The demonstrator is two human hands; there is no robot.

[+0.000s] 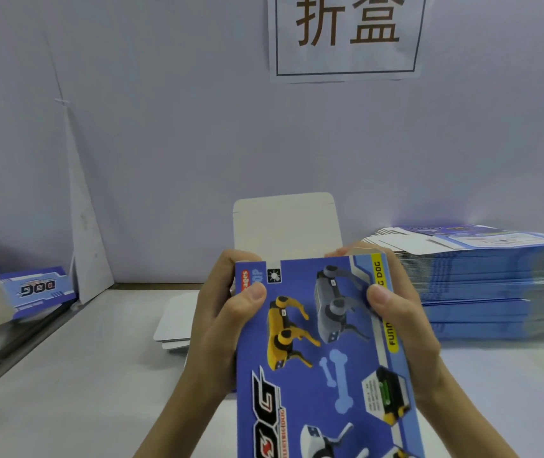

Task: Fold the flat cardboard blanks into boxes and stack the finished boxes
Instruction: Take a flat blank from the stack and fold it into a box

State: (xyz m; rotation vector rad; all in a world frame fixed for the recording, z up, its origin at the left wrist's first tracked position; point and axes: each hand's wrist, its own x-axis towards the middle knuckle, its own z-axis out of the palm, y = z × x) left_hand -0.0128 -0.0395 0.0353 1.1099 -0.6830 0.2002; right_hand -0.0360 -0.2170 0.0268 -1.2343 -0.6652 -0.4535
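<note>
Pale wall (165,127) and white table (82,375) are sitting behind the box (323,342), which is hovering centre-bottom of the frame with its flap (285,223) sticking up. It's looking like light, thin card, stiff at the creases but easy to dent and maybe slick, so gripping the side edges seems right. Left hand (217,325) and right hand (406,325) are clamping opposite sides, thumbs pressing the front, fingers wrapping behind.
</note>
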